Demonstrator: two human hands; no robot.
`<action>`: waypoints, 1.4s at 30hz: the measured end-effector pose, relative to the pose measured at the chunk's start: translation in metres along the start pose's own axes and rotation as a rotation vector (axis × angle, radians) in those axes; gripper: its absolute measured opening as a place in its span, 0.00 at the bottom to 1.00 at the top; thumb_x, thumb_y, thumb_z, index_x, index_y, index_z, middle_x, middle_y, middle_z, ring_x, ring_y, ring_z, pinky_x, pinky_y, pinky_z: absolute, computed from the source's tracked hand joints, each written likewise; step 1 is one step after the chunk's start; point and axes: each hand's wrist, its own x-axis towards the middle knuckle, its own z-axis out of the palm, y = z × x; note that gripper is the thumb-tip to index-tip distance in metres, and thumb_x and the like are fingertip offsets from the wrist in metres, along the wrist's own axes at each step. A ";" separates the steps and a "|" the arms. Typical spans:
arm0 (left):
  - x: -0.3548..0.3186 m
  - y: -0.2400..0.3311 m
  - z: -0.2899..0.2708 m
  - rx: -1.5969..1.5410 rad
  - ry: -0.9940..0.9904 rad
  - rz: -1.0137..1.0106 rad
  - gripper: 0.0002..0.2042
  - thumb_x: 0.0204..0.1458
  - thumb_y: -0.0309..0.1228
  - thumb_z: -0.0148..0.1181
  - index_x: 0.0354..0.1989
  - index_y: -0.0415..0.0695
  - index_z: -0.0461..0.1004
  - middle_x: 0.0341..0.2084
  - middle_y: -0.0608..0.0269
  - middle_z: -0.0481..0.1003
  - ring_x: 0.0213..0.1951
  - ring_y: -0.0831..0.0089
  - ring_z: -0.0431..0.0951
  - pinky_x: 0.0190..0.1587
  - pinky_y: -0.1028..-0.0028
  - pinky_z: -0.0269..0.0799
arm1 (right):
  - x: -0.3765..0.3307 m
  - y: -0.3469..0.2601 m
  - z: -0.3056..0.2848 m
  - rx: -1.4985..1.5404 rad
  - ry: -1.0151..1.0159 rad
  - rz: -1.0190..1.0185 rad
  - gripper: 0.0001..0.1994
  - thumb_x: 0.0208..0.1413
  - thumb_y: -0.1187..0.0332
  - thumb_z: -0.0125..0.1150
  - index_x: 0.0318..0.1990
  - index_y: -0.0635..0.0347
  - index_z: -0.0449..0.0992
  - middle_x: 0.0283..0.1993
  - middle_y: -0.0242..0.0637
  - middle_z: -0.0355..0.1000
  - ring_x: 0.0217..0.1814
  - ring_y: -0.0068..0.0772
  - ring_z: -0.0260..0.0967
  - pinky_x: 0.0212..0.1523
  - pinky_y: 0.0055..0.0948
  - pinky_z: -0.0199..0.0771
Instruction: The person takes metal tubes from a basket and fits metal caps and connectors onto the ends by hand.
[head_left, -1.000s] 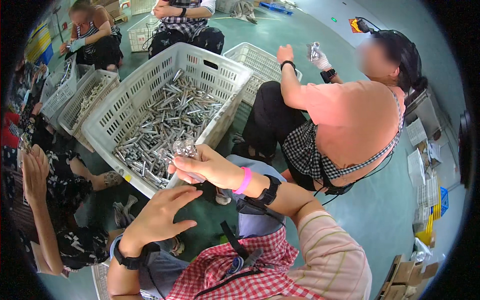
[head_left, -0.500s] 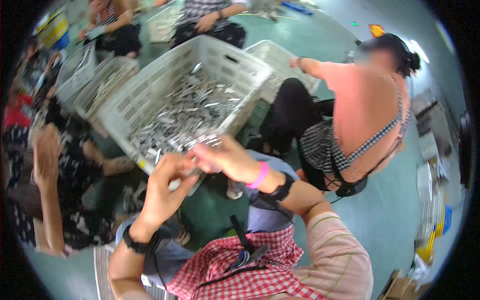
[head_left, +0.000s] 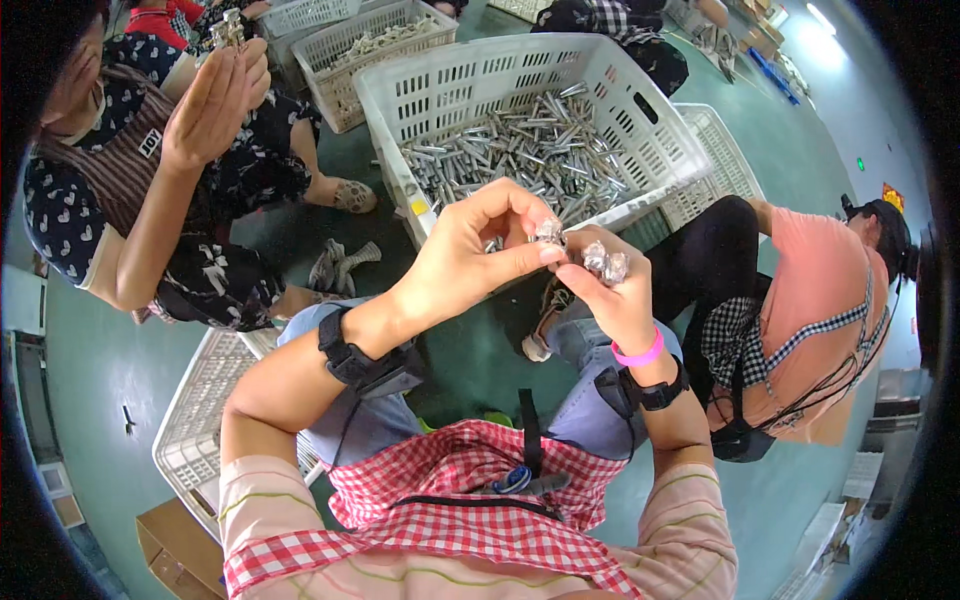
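Note:
Just in front of the near rim of a large white plastic crate, my two hands are close together. My left hand pinches a small shiny silvery metal piece between thumb and fingertips. Curled fingers of my right hand hold a few similar lumpy silvery metal pieces; its fingertips lie beside the left hand's. Exactly what kind of fitting these are is too small to tell. Many narrow silvery metal parts lie loose in the crate.
At left, a person's raised hand holds similar metal parts. Another person in an orange top sits close on the right. A second crate stands beyond; a white crate is behind my left arm.
The view has swung left and steadied, so the crate appears farther right. My hands remain together; silvery pieces now show clearly in them. The right-hand person's arm is no longer seen stretched out.

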 end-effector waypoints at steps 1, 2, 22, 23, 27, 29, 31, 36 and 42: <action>0.000 -0.001 0.000 -0.007 0.004 0.002 0.09 0.45 0.22 0.60 0.34 0.40 0.67 0.32 0.70 0.65 0.36 0.84 0.66 0.42 0.80 0.64 | 0.000 0.001 0.000 -0.005 -0.006 0.003 0.10 0.46 0.71 0.61 0.34 0.68 0.72 0.28 0.35 0.70 0.29 0.24 0.65 0.32 0.22 0.64; 0.000 -0.003 -0.001 0.040 -0.006 0.025 0.10 0.45 0.22 0.60 0.34 0.40 0.67 0.32 0.71 0.65 0.36 0.84 0.66 0.42 0.80 0.64 | 0.000 0.001 0.001 -0.034 -0.014 -0.008 0.10 0.45 0.72 0.61 0.35 0.68 0.72 0.29 0.36 0.70 0.30 0.25 0.66 0.32 0.22 0.64; 0.010 0.005 -0.007 0.219 -0.015 0.256 0.15 0.43 0.32 0.62 0.40 0.40 0.75 0.29 0.67 0.68 0.33 0.76 0.65 0.38 0.78 0.60 | 0.016 0.008 -0.002 -0.180 0.008 -0.152 0.15 0.38 0.77 0.65 0.38 0.64 0.73 0.32 0.40 0.71 0.32 0.33 0.70 0.32 0.25 0.69; 0.012 0.007 -0.007 0.219 -0.014 0.253 0.15 0.43 0.32 0.62 0.40 0.40 0.75 0.29 0.67 0.68 0.33 0.76 0.65 0.38 0.78 0.60 | 0.018 0.006 -0.002 -0.176 0.033 -0.169 0.15 0.38 0.77 0.64 0.38 0.64 0.74 0.32 0.40 0.71 0.32 0.33 0.70 0.31 0.25 0.69; 0.012 0.007 -0.002 0.142 -0.011 0.270 0.15 0.42 0.31 0.64 0.40 0.41 0.75 0.29 0.66 0.68 0.33 0.76 0.65 0.37 0.78 0.61 | 0.023 0.005 -0.002 -0.180 0.078 -0.250 0.13 0.40 0.78 0.63 0.37 0.65 0.74 0.32 0.40 0.71 0.31 0.33 0.71 0.31 0.25 0.69; 0.007 0.004 -0.001 0.155 -0.003 0.293 0.15 0.42 0.31 0.64 0.39 0.42 0.76 0.29 0.66 0.67 0.34 0.76 0.65 0.37 0.78 0.61 | 0.019 0.002 0.001 -0.186 0.072 -0.256 0.13 0.40 0.79 0.63 0.37 0.65 0.73 0.32 0.40 0.71 0.32 0.33 0.71 0.31 0.25 0.69; 0.003 0.002 0.001 0.172 0.007 0.345 0.14 0.41 0.30 0.64 0.39 0.42 0.76 0.29 0.67 0.67 0.33 0.77 0.65 0.37 0.78 0.61 | 0.015 -0.001 0.005 -0.157 0.068 -0.254 0.12 0.40 0.78 0.63 0.36 0.65 0.73 0.32 0.40 0.72 0.32 0.32 0.71 0.31 0.25 0.69; -0.005 0.004 0.006 0.197 0.024 0.371 0.10 0.41 0.29 0.64 0.33 0.42 0.77 0.28 0.67 0.67 0.33 0.76 0.66 0.36 0.78 0.62 | 0.004 -0.005 0.009 -0.059 -0.017 -0.121 0.10 0.43 0.73 0.63 0.34 0.65 0.73 0.32 0.39 0.72 0.31 0.28 0.70 0.31 0.23 0.68; -0.011 0.008 0.006 0.353 0.071 0.496 0.10 0.40 0.32 0.65 0.30 0.42 0.77 0.28 0.66 0.67 0.32 0.75 0.68 0.34 0.77 0.63 | -0.007 -0.008 0.018 0.184 -0.087 0.154 0.10 0.46 0.67 0.62 0.33 0.66 0.73 0.30 0.33 0.72 0.30 0.21 0.67 0.32 0.21 0.65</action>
